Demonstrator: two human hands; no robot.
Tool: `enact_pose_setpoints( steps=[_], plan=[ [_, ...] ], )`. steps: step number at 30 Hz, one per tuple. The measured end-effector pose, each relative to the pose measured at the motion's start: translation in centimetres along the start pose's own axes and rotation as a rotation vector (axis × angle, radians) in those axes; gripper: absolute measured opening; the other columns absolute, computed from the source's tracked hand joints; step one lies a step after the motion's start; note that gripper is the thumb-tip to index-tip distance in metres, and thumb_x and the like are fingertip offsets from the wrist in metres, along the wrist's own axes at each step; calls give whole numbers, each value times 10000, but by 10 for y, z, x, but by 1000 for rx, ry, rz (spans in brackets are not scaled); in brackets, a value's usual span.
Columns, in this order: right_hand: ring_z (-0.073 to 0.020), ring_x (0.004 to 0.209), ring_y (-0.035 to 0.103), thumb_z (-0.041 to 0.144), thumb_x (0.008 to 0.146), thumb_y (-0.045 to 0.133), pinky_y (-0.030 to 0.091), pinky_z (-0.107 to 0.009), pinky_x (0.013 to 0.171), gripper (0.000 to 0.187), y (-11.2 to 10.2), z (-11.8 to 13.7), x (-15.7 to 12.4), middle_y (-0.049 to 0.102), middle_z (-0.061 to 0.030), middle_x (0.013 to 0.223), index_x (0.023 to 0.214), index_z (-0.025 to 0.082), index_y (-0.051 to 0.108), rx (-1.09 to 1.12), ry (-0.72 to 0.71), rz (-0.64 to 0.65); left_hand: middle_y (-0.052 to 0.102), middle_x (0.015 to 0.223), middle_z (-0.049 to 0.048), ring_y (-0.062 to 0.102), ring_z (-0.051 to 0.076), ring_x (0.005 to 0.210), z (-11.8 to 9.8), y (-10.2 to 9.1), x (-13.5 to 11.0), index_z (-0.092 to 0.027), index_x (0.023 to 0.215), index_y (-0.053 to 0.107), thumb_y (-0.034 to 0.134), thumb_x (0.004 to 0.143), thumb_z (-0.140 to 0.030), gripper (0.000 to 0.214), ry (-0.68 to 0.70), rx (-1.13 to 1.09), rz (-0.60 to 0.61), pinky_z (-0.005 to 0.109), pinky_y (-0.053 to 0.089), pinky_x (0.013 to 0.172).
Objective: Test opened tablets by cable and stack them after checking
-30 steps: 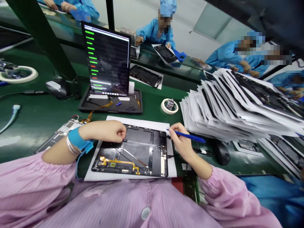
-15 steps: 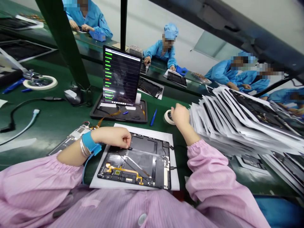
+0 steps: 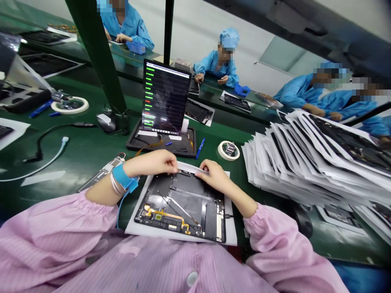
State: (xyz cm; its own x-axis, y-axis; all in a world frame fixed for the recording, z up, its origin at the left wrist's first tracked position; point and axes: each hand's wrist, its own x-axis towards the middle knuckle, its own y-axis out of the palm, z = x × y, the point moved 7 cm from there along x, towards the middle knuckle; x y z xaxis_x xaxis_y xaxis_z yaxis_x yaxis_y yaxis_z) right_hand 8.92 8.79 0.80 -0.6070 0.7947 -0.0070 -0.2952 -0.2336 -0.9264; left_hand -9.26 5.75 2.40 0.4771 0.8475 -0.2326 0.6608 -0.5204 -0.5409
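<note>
An opened tablet housing (image 3: 186, 199), dark inside with orange flex cables and a diagonal thin cable, lies on a white sheet (image 3: 230, 236) before me. My left hand (image 3: 160, 162), with a blue wrist strap (image 3: 124, 177), is closed at the housing's far edge; whatever its fingertips pinch is hidden. Along that same edge, to the right, my right hand (image 3: 215, 175) pinches a thin pale strip (image 3: 204, 171) between thumb and fingers. Beyond the hands, a screen (image 3: 166, 97) with green and red text lines stands upright in a black tray (image 3: 192, 142).
To the right rises a tall stack of sheets and dark panels (image 3: 284, 158). A tape roll (image 3: 224, 154) and a blue pen (image 3: 200, 148) lie past my hands. Left are a mouse (image 3: 106, 121), cables (image 3: 55, 160) and a circuit board (image 3: 99, 177). Co-workers in blue sit opposite.
My right hand has left the tape roll and come to the housing's far edge. My left hand has moved from over the housing's interior up to that edge. The view has shifted slightly.
</note>
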Motion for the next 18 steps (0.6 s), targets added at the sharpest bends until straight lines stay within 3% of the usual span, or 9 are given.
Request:
enact_pose_setpoints(
  steps=[4, 9, 12, 14, 16, 18],
  plan=[
    [-181, 785, 494, 308, 833, 633, 368, -288, 707, 190, 12, 7, 2, 542, -16, 773, 737, 191, 517, 22, -27, -26, 663, 773, 33, 584, 145, 704, 6, -35, -2, -146, 817, 636, 586, 747, -386, 254, 28, -174, -385, 249, 442, 659],
    [-200, 798, 493, 244, 863, 589, 375, -310, 723, 144, 12, 20, 0, 556, -42, 813, 765, 197, 493, -17, -36, -116, 609, 677, 10, 503, 103, 569, 11, -48, -6, -143, 793, 621, 610, 732, -410, 274, -18, -266, -519, 217, 393, 535],
    [-185, 729, 508, 247, 902, 518, 383, -293, 669, 120, 7, 22, -6, 564, -26, 765, 795, 203, 485, 12, -39, -136, 602, 674, 9, 476, 88, 537, 12, -63, -17, -141, 820, 616, 622, 723, -419, 294, -14, -365, -714, 208, 376, 503],
    [-159, 648, 509, 316, 916, 495, 383, -265, 605, 139, -9, 12, -6, 556, 3, 713, 826, 210, 495, 137, -29, -212, 609, 698, 15, 477, 87, 541, 16, -75, -28, -143, 865, 614, 618, 728, -431, 319, -10, -439, -889, 203, 371, 494],
    [-140, 620, 510, 415, 904, 495, 393, -244, 580, 213, -43, -12, -1, 546, 21, 697, 841, 213, 505, 283, 42, -430, 617, 726, 24, 493, 94, 565, 19, -82, -36, -145, 895, 613, 614, 729, -444, 342, -7, -487, -1004, 201, 374, 497],
    [-138, 667, 526, 461, 907, 462, 419, -240, 612, 264, -84, -47, 11, 555, 11, 748, 878, 202, 507, 337, 168, -692, 622, 745, 31, 507, 101, 584, 21, -83, -36, -142, 893, 614, 621, 721, -455, 358, 2, -508, -1027, 203, 381, 504]
  ],
)
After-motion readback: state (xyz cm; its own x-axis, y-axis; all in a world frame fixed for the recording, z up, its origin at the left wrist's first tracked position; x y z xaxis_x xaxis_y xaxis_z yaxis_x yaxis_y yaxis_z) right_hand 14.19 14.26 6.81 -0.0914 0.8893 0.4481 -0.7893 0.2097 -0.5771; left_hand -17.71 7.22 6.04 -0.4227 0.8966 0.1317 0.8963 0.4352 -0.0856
